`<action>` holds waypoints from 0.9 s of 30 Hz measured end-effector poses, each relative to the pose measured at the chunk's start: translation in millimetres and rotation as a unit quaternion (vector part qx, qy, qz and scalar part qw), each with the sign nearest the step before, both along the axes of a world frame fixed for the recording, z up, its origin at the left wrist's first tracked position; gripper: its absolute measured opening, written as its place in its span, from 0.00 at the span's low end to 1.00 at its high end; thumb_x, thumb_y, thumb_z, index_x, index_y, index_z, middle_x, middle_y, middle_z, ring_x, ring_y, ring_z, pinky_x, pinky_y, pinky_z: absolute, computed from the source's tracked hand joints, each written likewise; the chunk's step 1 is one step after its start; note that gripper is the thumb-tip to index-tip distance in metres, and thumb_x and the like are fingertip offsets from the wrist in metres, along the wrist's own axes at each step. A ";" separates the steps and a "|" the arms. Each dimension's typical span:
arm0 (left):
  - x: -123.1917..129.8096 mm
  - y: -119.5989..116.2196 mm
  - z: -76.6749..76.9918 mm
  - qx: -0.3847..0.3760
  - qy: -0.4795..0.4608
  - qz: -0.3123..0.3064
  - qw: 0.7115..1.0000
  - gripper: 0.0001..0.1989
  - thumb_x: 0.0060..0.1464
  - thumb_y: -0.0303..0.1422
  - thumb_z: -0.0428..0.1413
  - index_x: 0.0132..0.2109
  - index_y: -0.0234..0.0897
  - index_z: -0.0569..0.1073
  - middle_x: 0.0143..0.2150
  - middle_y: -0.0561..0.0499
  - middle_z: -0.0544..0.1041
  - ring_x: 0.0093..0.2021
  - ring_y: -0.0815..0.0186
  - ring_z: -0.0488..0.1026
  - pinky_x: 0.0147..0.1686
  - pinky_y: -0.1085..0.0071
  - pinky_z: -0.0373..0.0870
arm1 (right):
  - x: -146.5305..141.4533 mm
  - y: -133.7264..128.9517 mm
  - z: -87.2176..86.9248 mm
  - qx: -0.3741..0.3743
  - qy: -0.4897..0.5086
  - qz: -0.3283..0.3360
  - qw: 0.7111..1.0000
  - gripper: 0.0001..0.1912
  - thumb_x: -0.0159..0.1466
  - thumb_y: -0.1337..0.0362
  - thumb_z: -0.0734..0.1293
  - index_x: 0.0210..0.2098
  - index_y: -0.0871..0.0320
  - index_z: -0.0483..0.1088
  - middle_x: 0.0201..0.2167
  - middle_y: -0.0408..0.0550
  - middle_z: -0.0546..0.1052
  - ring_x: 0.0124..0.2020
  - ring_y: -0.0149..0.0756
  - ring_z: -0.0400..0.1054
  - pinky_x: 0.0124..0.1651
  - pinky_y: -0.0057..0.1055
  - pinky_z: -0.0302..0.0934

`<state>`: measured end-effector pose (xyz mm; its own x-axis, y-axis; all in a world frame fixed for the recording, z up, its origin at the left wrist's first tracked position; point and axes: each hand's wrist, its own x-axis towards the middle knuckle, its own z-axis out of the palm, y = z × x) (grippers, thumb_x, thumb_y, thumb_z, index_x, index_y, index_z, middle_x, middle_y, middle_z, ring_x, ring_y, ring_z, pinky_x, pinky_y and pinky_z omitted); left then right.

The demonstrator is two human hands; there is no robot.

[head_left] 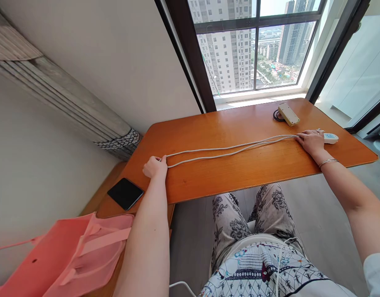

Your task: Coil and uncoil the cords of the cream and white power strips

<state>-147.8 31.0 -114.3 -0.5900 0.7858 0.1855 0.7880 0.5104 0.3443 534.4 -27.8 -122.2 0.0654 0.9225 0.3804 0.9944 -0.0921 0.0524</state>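
Observation:
A white power cord [221, 148] stretches across the table in long, nearly parallel runs between my two hands. At the left end, my left hand [155, 166] is closed around the bend of the cord. My right hand [312, 141] lies over the cord at the other end, its fingers closed on it and partly hiding it. Just beyond the right hand is a white power strip [331, 138], lying flat on the table with part of it hidden by the fingers.
The brown wooden table [202, 177] stands against the window. A beige box [289, 114] with a black cable [278, 116] sits at its far right. A black tablet or phone [125, 193] lies at left, near a pink bag [75, 255]. A gathered curtain [85, 109] hangs beside the wall.

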 end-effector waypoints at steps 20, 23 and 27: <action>10.4 -4.6 4.6 -0.021 0.008 0.022 1.000 0.21 0.65 0.44 0.51 0.50 0.30 0.77 0.58 0.26 0.77 0.63 0.38 0.70 0.59 0.45 0.65 | 5.8 7.7 -14.8 0.062 0.086 -0.118 0.987 0.40 0.66 0.44 0.63 0.67 0.67 0.64 0.64 0.69 0.70 0.65 0.62 0.60 0.65 0.57 0.53; 12.1 -6.0 7.4 -0.029 0.024 0.013 0.999 0.21 0.67 0.44 0.50 0.52 0.30 0.76 0.56 0.28 0.79 0.60 0.40 0.73 0.59 0.47 0.66 | 5.3 7.9 -14.3 0.050 0.098 -0.137 0.985 0.41 0.66 0.42 0.62 0.65 0.69 0.65 0.62 0.70 0.71 0.64 0.62 0.60 0.66 0.55 0.52; 8.1 -9.1 11.6 -0.044 0.037 -0.028 0.998 0.22 0.68 0.44 0.48 0.55 0.31 0.73 0.55 0.29 0.79 0.57 0.40 0.76 0.54 0.50 0.69 | 5.3 8.1 -13.6 0.046 0.091 -0.132 0.986 0.38 0.66 0.42 0.61 0.63 0.66 0.67 0.61 0.69 0.72 0.63 0.62 0.60 0.65 0.57 0.52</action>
